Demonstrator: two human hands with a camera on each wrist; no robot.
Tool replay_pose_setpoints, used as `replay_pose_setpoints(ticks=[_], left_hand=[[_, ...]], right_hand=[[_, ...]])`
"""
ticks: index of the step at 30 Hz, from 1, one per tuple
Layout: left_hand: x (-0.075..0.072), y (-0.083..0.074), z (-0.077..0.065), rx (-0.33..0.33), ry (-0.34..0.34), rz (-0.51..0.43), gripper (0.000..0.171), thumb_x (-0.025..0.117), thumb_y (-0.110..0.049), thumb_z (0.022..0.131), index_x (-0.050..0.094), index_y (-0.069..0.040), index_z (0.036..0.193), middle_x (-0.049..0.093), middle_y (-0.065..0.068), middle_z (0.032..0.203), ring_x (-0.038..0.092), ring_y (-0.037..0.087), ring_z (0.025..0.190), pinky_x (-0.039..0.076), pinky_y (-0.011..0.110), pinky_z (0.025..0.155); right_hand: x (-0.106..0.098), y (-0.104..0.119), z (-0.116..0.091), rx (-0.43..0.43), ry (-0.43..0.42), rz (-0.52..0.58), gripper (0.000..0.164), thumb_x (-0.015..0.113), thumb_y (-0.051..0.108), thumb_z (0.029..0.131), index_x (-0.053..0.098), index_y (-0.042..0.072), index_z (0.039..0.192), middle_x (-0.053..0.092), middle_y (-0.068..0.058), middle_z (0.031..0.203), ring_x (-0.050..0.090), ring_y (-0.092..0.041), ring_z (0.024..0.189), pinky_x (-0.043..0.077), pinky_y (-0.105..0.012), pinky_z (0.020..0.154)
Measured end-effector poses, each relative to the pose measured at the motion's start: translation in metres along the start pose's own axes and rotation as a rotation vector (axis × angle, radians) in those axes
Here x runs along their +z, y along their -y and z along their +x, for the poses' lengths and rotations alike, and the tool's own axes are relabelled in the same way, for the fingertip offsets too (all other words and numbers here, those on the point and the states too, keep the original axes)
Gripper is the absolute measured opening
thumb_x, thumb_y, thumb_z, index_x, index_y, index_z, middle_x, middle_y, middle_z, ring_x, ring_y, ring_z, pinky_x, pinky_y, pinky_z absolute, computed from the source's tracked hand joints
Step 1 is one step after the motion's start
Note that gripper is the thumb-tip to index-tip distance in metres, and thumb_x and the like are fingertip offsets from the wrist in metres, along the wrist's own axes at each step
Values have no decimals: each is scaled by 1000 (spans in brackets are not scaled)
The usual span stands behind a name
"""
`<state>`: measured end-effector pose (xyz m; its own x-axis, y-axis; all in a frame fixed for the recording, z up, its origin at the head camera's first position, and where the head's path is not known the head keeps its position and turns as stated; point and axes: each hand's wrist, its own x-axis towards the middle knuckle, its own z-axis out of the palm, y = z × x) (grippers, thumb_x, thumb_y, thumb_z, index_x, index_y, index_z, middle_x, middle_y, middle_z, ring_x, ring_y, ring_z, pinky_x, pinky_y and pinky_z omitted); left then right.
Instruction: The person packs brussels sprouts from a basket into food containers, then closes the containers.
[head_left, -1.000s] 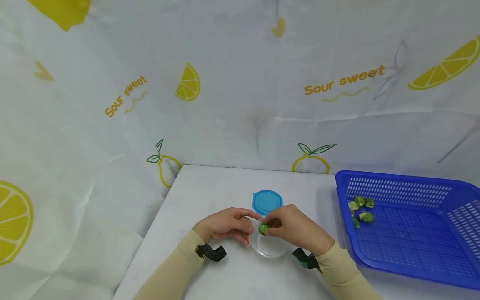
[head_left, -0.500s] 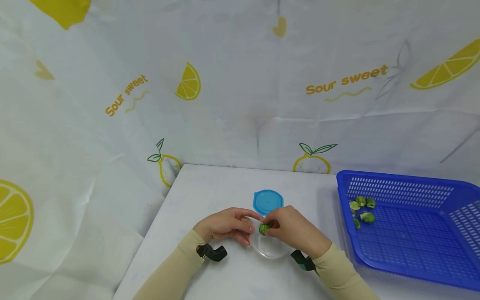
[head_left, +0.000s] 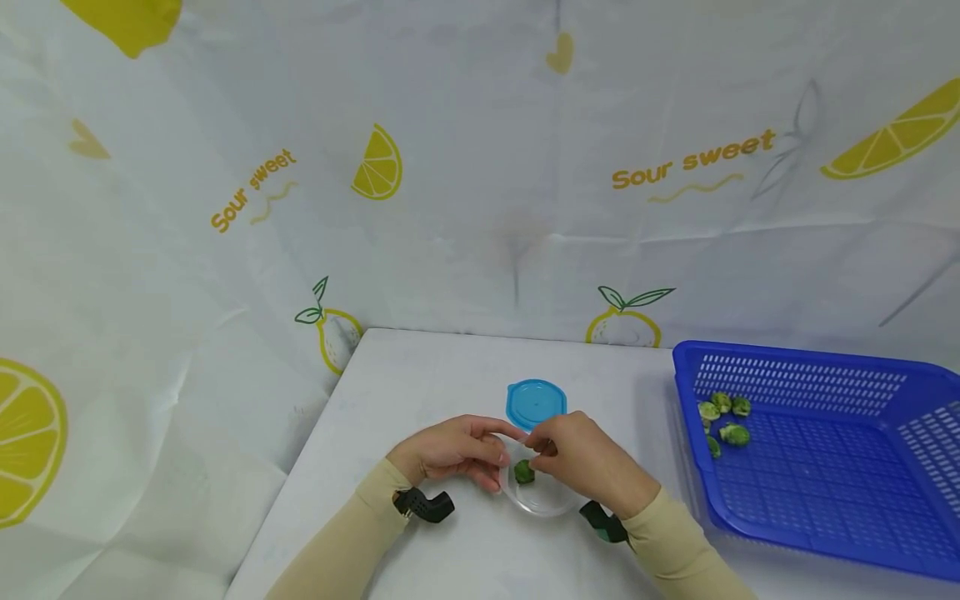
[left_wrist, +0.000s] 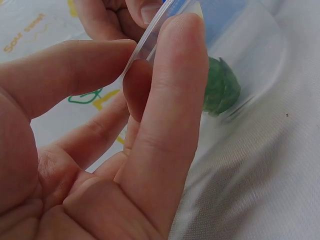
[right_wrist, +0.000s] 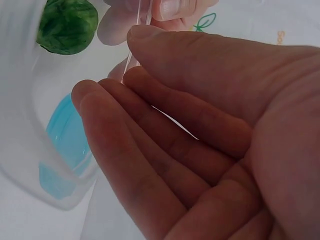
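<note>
A green Brussels sprout (head_left: pixel 524 472) lies inside a clear plastic container (head_left: pixel 543 507) on the table. My left hand (head_left: pixel 459 450) grips the container's left side; in the left wrist view its thumb and fingers are on either side of the clear rim, and the sprout (left_wrist: pixel 221 87) shows through the wall. My right hand (head_left: pixel 592 462) hovers over the container with nothing held. In the right wrist view its fingers are loosely bent near the rim, apart from the sprout (right_wrist: pixel 68 26); whether they touch the rim is hard to tell.
Just behind the container lies a blue lid (head_left: pixel 536 403). A large blue basket (head_left: pixel 806 358) stands at the right, with several Brussels sprouts (head_left: pixel 733 434) in its left corner. White lemon-printed cloth (head_left: pixel 480 192) hangs behind the table (head_left: pixel 427 367).
The right hand has let go of the Brussels sprout, which has dropped slightly down and left into the container. Left hand and container have stayed nearly still.
</note>
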<state>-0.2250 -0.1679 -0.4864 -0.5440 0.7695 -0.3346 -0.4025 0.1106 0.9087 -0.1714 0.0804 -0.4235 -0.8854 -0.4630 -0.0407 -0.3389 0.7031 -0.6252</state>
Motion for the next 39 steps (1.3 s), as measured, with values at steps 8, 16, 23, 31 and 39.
replay_pose_setpoints(ticks=[8,16,23,31,39], left_hand=[[1,-1,9,-5,14,21,53,67,-5,102,56,-8,154,75,3,91,77,15,80,70,31,77],[-2,7,6,-1,-21,72,49,69,-10,103,60,-11,151,75,4,91,77,17,81,70,33,81],[-7,11,-5,-3,-71,63,51,71,-8,101,60,-10,151,76,6,93,77,18,82,70,34,81],[-7,11,-3,3,-37,34,54,70,-7,102,57,-7,154,76,4,92,78,15,81,70,31,80],[-1,8,3,9,23,24,58,71,-8,101,53,-3,156,76,2,92,78,13,80,70,30,79]], right_hand=[[-12,-4,-10,-14,-24,-4,17,85,11,92,84,7,108,80,5,93,70,-6,84,65,-27,75],[-41,-3,-28,-19,-37,-17,18,86,16,93,83,10,110,79,5,96,70,-5,86,65,-26,77],[-88,-17,-55,34,3,-44,20,84,19,95,82,14,114,79,8,103,71,-5,92,64,-26,78],[-150,-88,-82,77,24,-111,23,79,23,100,81,16,121,80,3,114,74,-11,99,64,-26,78],[-178,-172,-103,198,43,-112,30,80,25,99,80,8,124,80,-8,120,76,-18,103,65,-31,82]])
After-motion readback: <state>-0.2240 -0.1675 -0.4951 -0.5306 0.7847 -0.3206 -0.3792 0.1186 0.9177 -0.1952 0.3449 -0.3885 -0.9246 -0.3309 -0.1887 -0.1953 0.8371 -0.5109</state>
